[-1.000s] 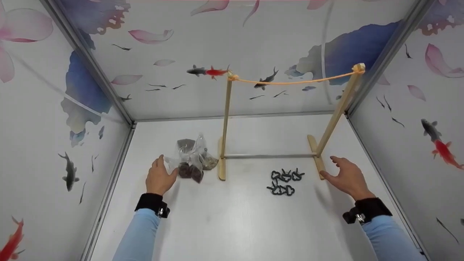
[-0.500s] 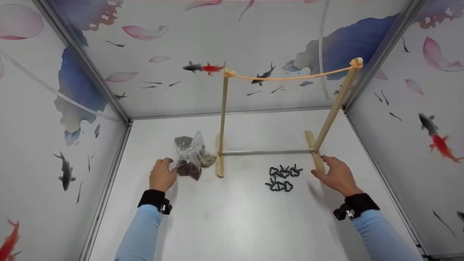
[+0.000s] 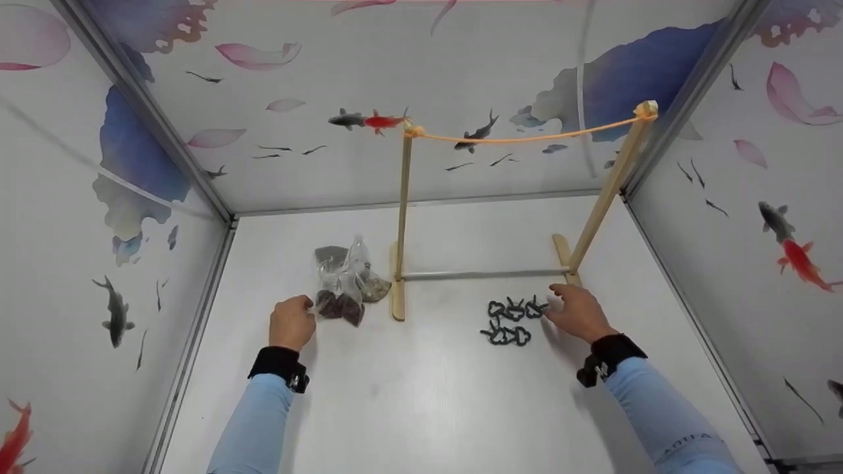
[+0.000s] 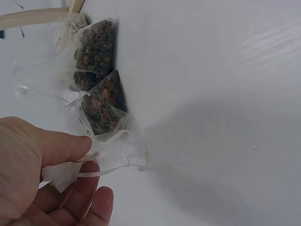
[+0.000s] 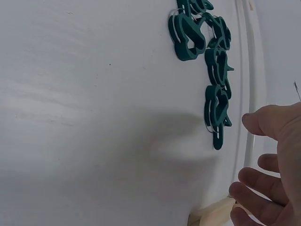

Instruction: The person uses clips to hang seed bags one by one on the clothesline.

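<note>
White tabletop (image 3: 421, 408): clear granule bags (image 3: 342, 280) at ten o'clock, wooden stand (image 3: 606, 199) toward one, green clips (image 3: 515, 311) toward three.

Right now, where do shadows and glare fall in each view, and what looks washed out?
Head: pale sheen on the white table, low centre; faint shadow beside the right sleeve; clips nearly black. Left wrist: soft shadow right of the left hand, streaky glare upper right, clear plastic washed out upper left. Right wrist: soft-edged shadow left of the right hand, clips plainly green.
</note>
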Motion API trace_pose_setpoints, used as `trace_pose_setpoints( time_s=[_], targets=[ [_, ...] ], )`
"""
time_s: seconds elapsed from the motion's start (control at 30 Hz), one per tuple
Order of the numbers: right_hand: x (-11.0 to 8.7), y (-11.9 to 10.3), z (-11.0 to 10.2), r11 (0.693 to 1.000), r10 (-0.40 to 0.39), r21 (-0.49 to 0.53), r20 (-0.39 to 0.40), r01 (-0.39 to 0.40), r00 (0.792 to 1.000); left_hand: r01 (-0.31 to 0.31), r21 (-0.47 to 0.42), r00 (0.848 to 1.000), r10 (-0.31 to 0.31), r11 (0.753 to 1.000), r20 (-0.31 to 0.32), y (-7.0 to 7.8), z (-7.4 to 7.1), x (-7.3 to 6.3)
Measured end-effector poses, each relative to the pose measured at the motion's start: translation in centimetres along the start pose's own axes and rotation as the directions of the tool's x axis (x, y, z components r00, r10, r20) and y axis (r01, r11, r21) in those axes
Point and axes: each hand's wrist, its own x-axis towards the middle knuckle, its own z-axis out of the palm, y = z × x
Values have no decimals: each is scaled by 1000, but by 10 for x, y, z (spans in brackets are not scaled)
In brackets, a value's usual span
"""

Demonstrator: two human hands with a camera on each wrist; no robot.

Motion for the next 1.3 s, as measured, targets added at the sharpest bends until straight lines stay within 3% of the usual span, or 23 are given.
trace_pose_setpoints(
  time_s=[0.2,0.3,0.53,0.7,1.1,1.3],
  targets=[
    [11,-1,14,986,-116,-116,27,118,993,16,6,1000,-16,1000,5,1,-6,-1],
    [14,-2,20,975,-137,-172,45,143,990,27,16,1000,-27,999,9,3,-11,-2],
    [16,-4,26,951,-147,-268,44,153,988,-43,36,999,43,998,-9,14,-25,-2],
    [16,-2,28,940,-179,-279,80,194,981,-87,51,996,88,995,-7,23,-35,-5],
    [7,13,29,967,-106,-232,-4,102,994,-96,71,995,93,993,39,42,-53,-10],
    [5,12,22,975,-88,-207,6,87,996,-140,81,990,139,987,28,56,-60,-9]
  ],
)
